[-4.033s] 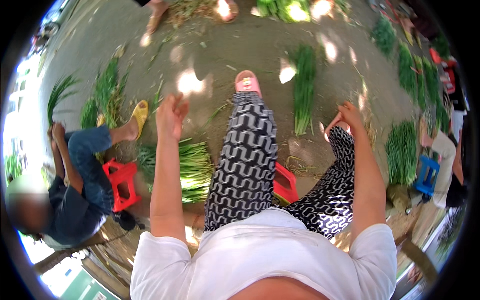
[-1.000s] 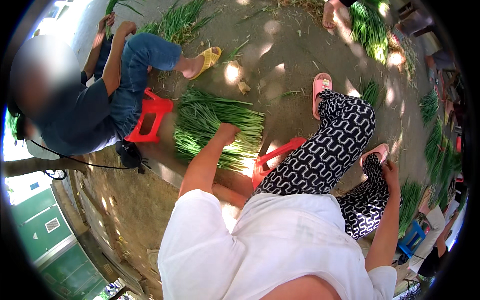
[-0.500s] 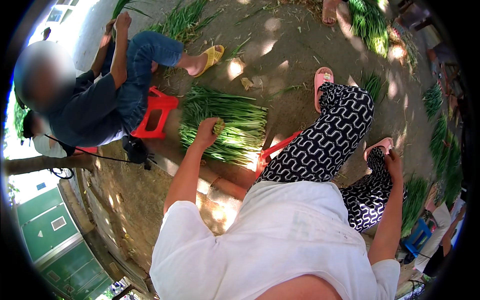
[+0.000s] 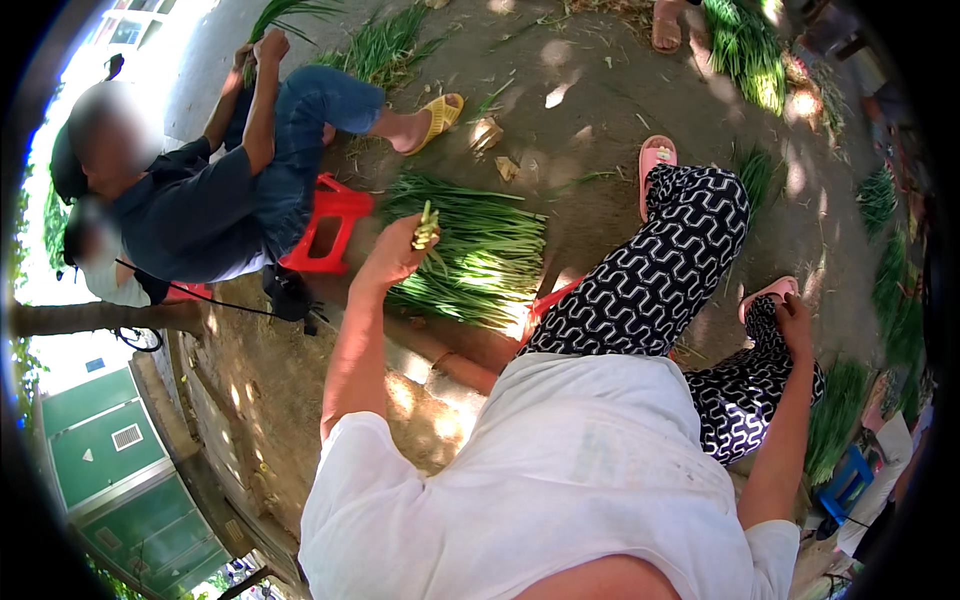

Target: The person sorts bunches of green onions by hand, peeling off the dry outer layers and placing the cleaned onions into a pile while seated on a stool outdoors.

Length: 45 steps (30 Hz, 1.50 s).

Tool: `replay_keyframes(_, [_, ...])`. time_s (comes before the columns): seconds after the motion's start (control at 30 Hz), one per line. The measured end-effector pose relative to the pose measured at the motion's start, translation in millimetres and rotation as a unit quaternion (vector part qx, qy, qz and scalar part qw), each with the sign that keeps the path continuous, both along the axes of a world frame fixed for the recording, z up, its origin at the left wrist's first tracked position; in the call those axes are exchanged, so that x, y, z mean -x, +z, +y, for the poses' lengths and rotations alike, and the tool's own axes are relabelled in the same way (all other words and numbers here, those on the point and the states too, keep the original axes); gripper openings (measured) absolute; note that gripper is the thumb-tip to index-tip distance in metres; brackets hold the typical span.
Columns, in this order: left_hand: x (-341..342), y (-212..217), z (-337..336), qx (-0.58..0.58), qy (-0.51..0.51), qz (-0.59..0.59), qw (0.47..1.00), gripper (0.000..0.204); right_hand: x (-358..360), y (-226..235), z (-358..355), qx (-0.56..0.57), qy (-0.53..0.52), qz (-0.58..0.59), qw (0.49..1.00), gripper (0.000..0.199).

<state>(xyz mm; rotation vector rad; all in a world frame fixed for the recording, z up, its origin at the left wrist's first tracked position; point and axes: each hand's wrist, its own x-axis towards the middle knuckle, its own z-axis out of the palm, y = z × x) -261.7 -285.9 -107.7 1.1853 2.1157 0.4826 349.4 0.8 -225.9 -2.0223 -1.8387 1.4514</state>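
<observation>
My left hand (image 4: 393,256) is closed round a small bunch of chives (image 4: 428,228), its pale yellow-green cut ends sticking up above the fingers. Under and beside that hand lies a broad pile of long green chives (image 4: 490,250), leaves toward the left and paler ends toward the right. Far to the right, my right hand (image 4: 796,326) hangs beside my right leg, near the pink sandal (image 4: 772,292). Its fingers are small in view and partly hidden, so whether they hold anything is unclear.
A person in dark clothes (image 4: 190,205) sits at the left by a red plastic stool (image 4: 335,225), handling green leaves (image 4: 285,18). More green bundles lie at the far right (image 4: 740,55) and near the blue stool (image 4: 846,480). Red plastic (image 4: 550,300) shows beside my patterned trousers (image 4: 650,270).
My left hand has come up and slightly back toward me, off the pile, and the stalk ends in it now point upward. My right hand stays by the leg.
</observation>
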Motion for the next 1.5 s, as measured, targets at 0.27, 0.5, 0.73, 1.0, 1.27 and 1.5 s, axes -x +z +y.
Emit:
replay_keyframes(0.27, [21.4,87.1,0.2,0.036,-0.004,-0.066,0.997,0.011,-18.6,-26.3,6.8,-0.121,0.136,-0.054,0.982,0.045])
replay_keyframes(0.5, [22.2,139.3,7.9,-0.065,0.032,-0.126,0.989,0.011,-32.6,-47.5,12.0,-0.232,0.239,-0.057,0.941,0.043])
replay_keyframes(0.73, [15.5,175.4,36.9,-0.242,0.050,-0.098,0.964,0.013,-8.7,-13.3,6.3,-0.121,0.109,-0.014,0.987,0.040])
replay_keyframes(1.0, [0.6,204.4,146.6,-0.420,0.035,-0.138,0.896,0.012,5.9,-5.4,-8.3,-0.171,0.112,-0.032,0.978,0.040])
replay_keyframes(1.27, [-62.9,200.0,252.1,-0.521,0.094,-0.288,0.798,0.016,28.8,43.9,-23.7,-0.354,0.098,-0.028,0.930,0.025])
replay_keyframes(1.5, [-216.7,191.8,327.7,-0.625,0.044,-0.265,0.733,0.005,76.2,128.4,-36.5,-0.253,-0.121,0.260,0.924,0.028])
